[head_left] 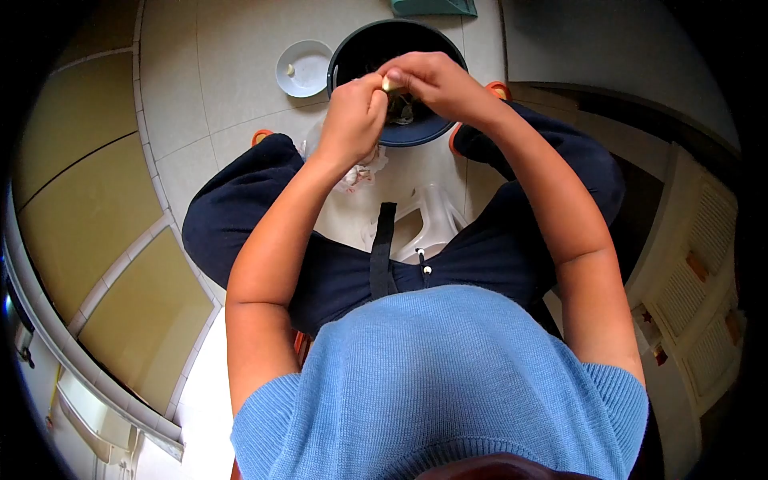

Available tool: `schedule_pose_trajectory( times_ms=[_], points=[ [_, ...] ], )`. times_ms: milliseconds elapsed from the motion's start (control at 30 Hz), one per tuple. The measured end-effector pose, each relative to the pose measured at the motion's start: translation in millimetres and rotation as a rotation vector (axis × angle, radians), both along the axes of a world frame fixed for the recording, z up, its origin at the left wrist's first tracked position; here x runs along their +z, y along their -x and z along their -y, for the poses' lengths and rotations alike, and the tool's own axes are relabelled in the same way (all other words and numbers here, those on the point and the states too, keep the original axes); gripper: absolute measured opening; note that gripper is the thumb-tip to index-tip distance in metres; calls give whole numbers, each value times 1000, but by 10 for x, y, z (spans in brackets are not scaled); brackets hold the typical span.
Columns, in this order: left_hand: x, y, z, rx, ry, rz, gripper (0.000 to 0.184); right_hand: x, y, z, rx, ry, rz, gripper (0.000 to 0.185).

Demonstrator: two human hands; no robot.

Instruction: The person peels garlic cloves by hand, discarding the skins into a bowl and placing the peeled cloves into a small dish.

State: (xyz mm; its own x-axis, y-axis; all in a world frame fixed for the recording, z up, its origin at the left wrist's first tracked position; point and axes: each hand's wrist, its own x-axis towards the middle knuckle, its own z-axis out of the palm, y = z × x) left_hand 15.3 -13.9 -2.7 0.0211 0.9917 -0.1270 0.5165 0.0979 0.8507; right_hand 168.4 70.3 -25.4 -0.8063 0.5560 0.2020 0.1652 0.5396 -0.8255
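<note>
A pale garlic clove (390, 83) is pinched between my two hands above a dark round bin (424, 134). My left hand (352, 116) has its fingers curled closed at the clove's left side. From the right, my right hand (440, 80) grips it with thumb and fingers. Inside the bin lie some light scraps, partly hidden by my hands. Just left of the bin, a white bowl (308, 90) on the floor contains one small clove (290, 70).
A crumpled plastic bag (362, 174) with whitish contents lies between my knees. Close to me is a white plastic stool (437, 216). Orange footwear (262, 136) shows beside the bin. A green dustpan-like object (434, 7) is behind it. Yellowish cabinet panels (88, 188) stand left.
</note>
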Motion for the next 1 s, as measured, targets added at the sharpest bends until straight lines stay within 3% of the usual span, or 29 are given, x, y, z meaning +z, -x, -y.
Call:
schedule_pose_trajectory(
  times_ms=[67, 133, 200, 300, 433, 500, 767, 1000],
  points=[
    [58, -7, -32, 44, -70, 186, 19, 176, -7, -51, -42, 728, 6, 28],
    [-12, 40, -48, 24, -64, 132, 20, 202, 1, -42, -66, 748, -39, 30],
    [-58, 65, -67, 31, 6, 173, 20, 241, 16, -50, -203, 939, -93, 30],
    [-87, 63, -87, -3, -229, 85, 20, 209, 0, -87, -198, 995, -118, 29],
    [-38, 73, -97, 69, -262, 36, 18, 207, 5, -84, -199, 955, -126, 28],
    [44, 75, -111, 233, -203, 155, 13, 216, 4, -85, -232, 894, -111, 25],
    [125, 110, -109, 141, -243, 134, 10, 264, -1, -81, -255, 931, -104, 25],
    [117, 109, -121, 81, -450, -16, 9, 260, 0, -66, -225, 1004, -141, 26]
  ],
)
